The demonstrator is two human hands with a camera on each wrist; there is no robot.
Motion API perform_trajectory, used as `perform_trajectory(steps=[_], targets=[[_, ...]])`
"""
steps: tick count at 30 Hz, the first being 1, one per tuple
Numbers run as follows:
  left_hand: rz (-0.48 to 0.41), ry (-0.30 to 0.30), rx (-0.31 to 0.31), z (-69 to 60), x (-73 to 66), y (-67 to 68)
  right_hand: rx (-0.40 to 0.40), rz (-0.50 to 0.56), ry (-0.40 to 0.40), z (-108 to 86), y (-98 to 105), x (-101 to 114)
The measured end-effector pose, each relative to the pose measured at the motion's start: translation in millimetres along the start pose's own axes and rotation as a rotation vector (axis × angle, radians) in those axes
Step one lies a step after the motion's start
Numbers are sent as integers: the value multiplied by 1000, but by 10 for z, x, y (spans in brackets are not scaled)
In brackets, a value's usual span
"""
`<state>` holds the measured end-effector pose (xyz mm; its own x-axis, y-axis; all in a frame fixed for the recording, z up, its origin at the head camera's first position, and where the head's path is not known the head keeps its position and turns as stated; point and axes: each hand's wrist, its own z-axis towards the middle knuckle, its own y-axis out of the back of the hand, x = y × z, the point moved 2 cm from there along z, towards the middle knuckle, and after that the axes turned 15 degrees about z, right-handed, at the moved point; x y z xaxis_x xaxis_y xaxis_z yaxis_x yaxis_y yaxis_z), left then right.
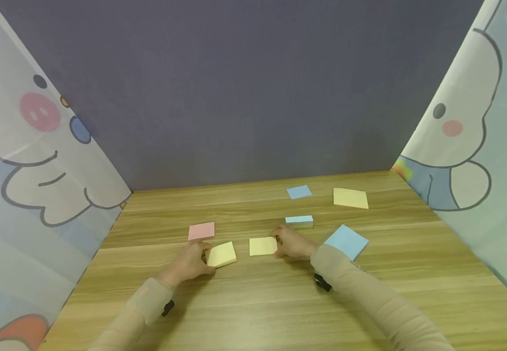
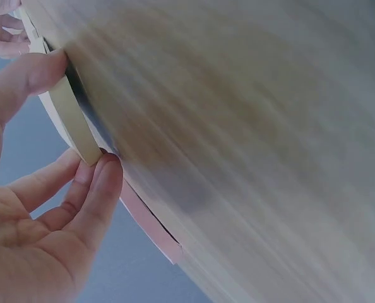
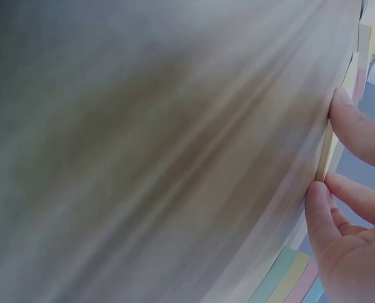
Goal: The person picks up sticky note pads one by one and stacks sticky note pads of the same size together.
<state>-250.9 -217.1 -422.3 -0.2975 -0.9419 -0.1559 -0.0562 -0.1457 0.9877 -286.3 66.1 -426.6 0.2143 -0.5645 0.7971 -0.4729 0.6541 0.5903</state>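
While the left hand (image 1: 189, 262) spans and pinches a thick yellow pad (image 1: 221, 254), the right hand (image 1: 294, 243) pinches a thinner pad (image 1: 262, 246)

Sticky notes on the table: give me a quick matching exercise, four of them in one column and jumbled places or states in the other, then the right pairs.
Column 1
1. Thicker small yellow pad
2. Sticky-note block
3. Larger blue sticky note
4. Smaller blue sticky note

Column 2
A. Partly hidden by the right sleeve
B. Near the dark backdrop, left of the large yellow sticky note
C. Gripped by the left hand
D. Shows layers of different colours in the right wrist view

Pairs: 1-C, 2-D, 3-A, 4-B
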Motion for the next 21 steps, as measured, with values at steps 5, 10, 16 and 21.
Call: perform_trajectory(steps=[5, 10, 16, 21], targets=[[-26, -23, -28, 5, -20, 14, 1, 8, -11, 12, 0, -16], [-48, -45, -44, 33, -43, 32, 6, 11, -14, 19, 0, -25], [-29, -55, -67, 85, -90, 66, 8, -6, -14, 22, 7, -17], [-30, -61, -53, 129, -154, 86, 18, 0, -15, 19, 16, -8]])
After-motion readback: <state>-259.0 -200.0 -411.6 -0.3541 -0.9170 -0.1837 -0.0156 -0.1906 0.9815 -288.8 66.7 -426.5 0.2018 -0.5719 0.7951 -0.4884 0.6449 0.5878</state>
